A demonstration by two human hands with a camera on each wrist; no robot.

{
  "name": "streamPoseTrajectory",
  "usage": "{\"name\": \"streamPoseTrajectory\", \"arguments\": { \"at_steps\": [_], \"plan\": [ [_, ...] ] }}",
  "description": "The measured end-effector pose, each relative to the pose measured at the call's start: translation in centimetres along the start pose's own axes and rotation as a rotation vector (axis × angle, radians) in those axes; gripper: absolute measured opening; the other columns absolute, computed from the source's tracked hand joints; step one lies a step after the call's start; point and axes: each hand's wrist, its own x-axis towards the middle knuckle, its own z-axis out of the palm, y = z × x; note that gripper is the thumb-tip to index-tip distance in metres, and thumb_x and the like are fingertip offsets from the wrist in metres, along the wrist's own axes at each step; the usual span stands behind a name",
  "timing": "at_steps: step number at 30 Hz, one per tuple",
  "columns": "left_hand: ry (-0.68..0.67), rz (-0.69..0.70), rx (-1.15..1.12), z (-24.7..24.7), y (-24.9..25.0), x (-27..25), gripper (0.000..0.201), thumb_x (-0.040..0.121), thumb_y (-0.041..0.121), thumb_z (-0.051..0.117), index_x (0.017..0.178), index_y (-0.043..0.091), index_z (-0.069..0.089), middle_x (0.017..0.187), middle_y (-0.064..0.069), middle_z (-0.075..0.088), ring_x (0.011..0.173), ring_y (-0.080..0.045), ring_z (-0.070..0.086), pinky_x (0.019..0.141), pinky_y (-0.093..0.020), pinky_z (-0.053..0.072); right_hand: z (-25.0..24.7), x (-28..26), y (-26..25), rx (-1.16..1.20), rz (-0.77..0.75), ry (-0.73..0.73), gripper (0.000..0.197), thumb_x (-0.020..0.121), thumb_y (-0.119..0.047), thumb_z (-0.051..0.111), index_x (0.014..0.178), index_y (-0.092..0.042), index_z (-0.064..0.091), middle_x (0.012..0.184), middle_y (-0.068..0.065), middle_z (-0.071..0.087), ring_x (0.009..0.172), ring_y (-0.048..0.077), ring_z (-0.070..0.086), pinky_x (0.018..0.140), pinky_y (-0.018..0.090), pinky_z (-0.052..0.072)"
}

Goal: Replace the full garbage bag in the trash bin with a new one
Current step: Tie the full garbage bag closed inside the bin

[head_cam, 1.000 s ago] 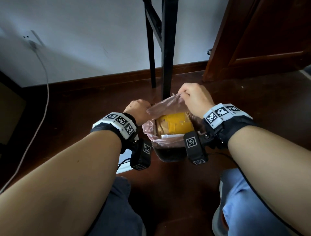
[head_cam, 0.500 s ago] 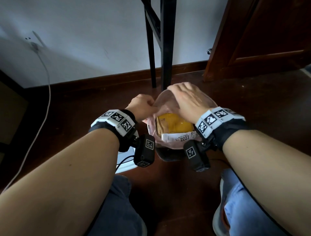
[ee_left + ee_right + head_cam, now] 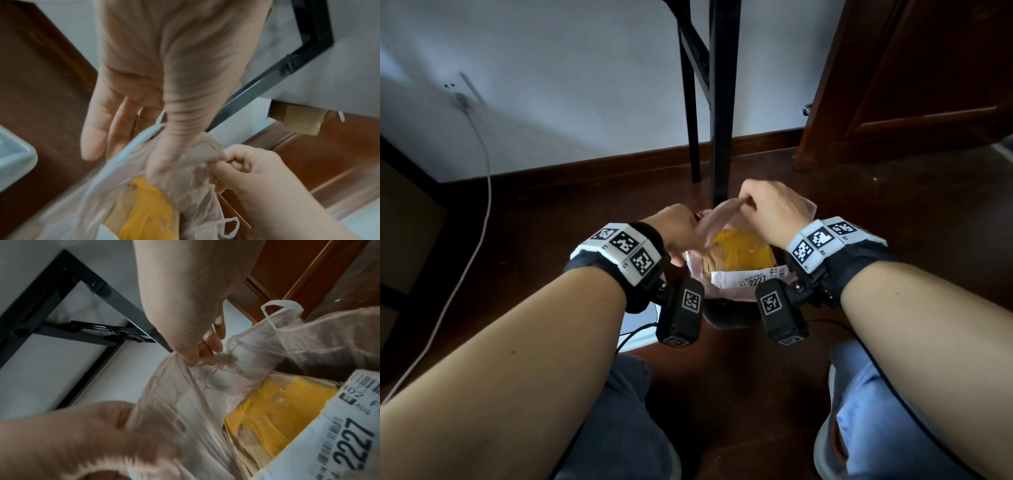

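Observation:
A pink see-through garbage bag sits in a dark trash bin on the floor between my knees. It holds a yellow packet and a white label printed 2227. My right hand pinches one twisted handle strip of the bag and holds it up over the bin. My left hand grips the lower end of that strip at the bag's left edge, with its outer fingers straight. A second handle loop hangs free at the far right.
Black table legs stand just behind the bin. A brown door is at the back right. A white cable runs down the wall at left. A white object lies on the dark floor under my left wrist.
Half a second ago my right hand lay low across the bag's top. It has since risen toward the far side, pulling the handle strip taut. The left hand has barely moved.

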Motion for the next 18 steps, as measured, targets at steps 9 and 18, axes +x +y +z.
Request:
{"name": "streamPoseTrajectory", "arguments": {
  "at_steps": [9,18],
  "plan": [
    [0.110,0.058,-0.417,-0.5,1.6,-1.0,0.007,0.091,0.007,0.060,0.089,0.006,0.067,0.064,-0.007,0.061,0.054,-0.013,0.059,0.070,-0.031,0.059,-2.5,-1.2,5.7,0.006,0.425,-0.097,0.046,0.084,-0.023,0.072,0.125,-0.012,0.053,0.131,0.015,0.048,0.118,0.034,0.052,0.095,0.038,0.044],
    [0.112,0.258,-0.835,0.8,4.3,-1.3,0.032,0.093,-0.011,0.043,0.100,0.010,0.065,0.101,-0.008,0.068,0.080,-0.017,0.065,0.073,-0.031,0.060,-1.6,-2.6,6.8,0.158,0.529,-0.320,0.016,0.084,-0.011,0.068,0.098,-0.002,0.068,0.107,0.014,0.065,0.091,0.027,0.059,0.072,0.029,0.043]
  ]
}}
